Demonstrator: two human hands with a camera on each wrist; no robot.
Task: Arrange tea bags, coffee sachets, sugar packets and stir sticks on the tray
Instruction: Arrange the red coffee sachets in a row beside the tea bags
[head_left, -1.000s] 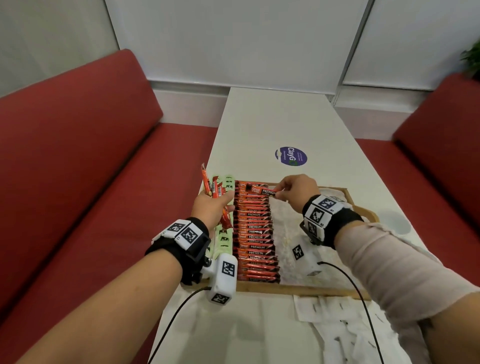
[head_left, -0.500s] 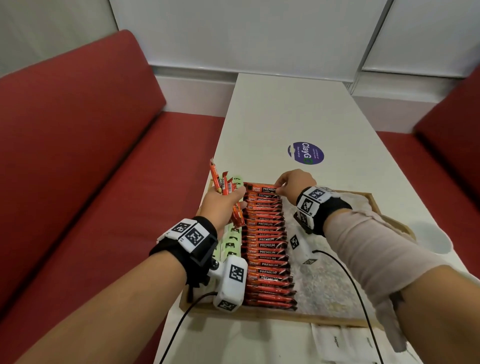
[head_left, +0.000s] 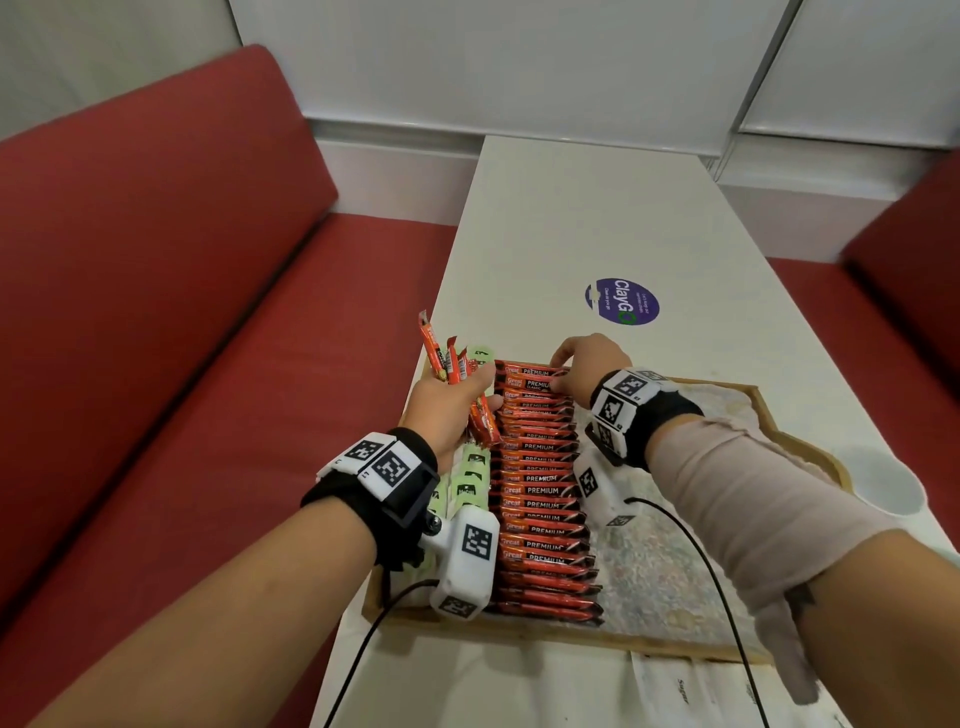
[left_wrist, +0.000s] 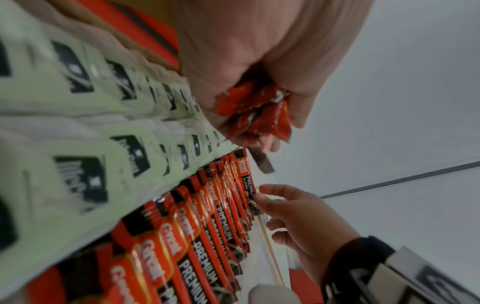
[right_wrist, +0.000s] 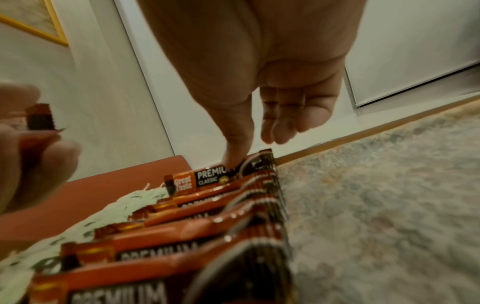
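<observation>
Left hand: my left hand (head_left: 451, 410) is clenched around a bunch of red coffee sachets (head_left: 452, 364), held upright over the tray's far left corner.
Right hand: my right hand (head_left: 587, 366) pinches the right end of the farthest sachet (head_left: 530, 383) in the row.
Tray: the wooden tray (head_left: 571, 636) sits on the white counter (head_left: 571, 218), with a long overlapping row of sachets (head_left: 543, 504) beside pale green tea bags (head_left: 470, 486).

You are looking at red coffee sachets (head_left: 540, 491) reading "Great Taste PREMIUM", the farthest one (right_wrist: 215, 178) also showing "CLASSIC". A round purple sticker (head_left: 622, 301) on the table (head_left: 571, 218) is reading "ClayGo". The pale green tea bags' (left_wrist: 85, 179) dark labels are blurring beyond reading.
</observation>
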